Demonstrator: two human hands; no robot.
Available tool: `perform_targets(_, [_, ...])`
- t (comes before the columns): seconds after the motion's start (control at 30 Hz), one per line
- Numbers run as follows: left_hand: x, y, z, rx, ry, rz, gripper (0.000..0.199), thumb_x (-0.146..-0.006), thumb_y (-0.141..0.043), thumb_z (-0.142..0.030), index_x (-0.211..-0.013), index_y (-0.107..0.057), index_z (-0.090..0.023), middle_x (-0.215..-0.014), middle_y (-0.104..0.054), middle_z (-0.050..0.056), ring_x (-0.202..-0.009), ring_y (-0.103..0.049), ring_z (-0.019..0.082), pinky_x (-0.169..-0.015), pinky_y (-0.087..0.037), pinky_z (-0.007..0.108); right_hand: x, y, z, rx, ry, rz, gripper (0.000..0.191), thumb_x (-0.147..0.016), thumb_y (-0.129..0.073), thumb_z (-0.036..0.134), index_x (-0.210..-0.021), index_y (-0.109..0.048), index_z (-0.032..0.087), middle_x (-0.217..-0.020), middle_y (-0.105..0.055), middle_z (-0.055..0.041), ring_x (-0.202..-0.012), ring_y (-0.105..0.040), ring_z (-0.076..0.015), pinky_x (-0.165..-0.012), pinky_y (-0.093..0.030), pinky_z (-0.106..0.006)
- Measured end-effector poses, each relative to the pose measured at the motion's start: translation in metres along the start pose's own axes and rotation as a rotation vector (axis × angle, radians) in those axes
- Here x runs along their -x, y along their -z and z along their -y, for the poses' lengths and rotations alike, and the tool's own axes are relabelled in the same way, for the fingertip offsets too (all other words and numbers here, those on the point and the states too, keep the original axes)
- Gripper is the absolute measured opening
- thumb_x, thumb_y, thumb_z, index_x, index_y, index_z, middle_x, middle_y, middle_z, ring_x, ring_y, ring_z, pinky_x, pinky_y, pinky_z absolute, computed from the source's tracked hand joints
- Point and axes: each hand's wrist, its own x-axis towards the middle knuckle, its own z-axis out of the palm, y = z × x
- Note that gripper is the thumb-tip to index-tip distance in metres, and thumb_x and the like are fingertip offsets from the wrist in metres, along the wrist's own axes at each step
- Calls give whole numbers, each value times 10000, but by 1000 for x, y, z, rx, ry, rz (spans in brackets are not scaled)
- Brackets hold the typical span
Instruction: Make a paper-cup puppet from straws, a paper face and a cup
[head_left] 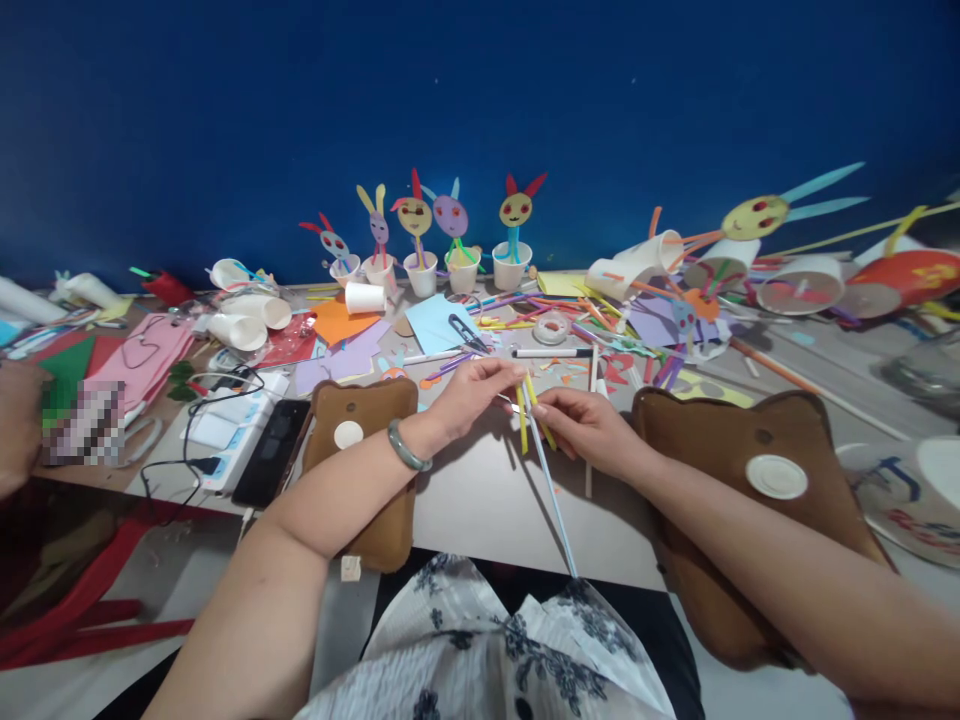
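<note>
My left hand (484, 392) is closed, its thumb and fingertips pinching the top of a pale blue-white stem and a yellow pipe cleaner (523, 432). Close by on the right, my right hand (586, 425) is closed too, with fingers around the other yellow length (545, 418). The long pale stem (553, 490) slants down from between both hands towards my lap. A small shiny bit between the fingers is too small to name. Just behind the hands lie a black-and-white marker (553, 353) and paper scraps.
Two brown cushion-like pads (367, 500) (750, 520) flank my forearms. Paper-cup rabbit figures (514, 240) line the back wall. Scissors (469, 333) rest on blue paper. A phone (271, 455) and power strip (236, 430) lie left, near another person's arm (19, 420).
</note>
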Motion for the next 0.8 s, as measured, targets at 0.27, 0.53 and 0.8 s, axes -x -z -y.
perform_targets(0.27, [2, -3, 0, -34, -7, -8, 514, -674, -804, -610, -849, -768, -128, -708, -632, 8, -640, -547, 89, -618, -449, 243, 0, -1, -2, -5, 10, 12, 454, -846, -660, 635, -810, -639, 182, -483, -500, 60, -394, -452, -80, -427, -327, -226])
perform_targets(0.53, [2, -4, -3, -10, -5, -53, 549, -652, -793, -650, -814, -730, -130, -696, -623, 1, -640, -552, 93, -598, -433, 238, 0, 0, -2, -50, -52, 50, 456, -802, -714, 630, -818, -649, 179, -480, -512, 62, -385, -451, -76, -423, -318, -222])
perform_targets(0.8, [-1, 0, 3, -57, -72, -32, 486, -614, -860, -546, -703, -625, -130, -641, -554, -42, -611, -511, 66, -613, -421, 227, -1, 0, -4, -87, -67, 52, 493, -762, -741, 658, -806, -623, 182, -573, -585, 42, -408, -504, -78, -436, -381, -226])
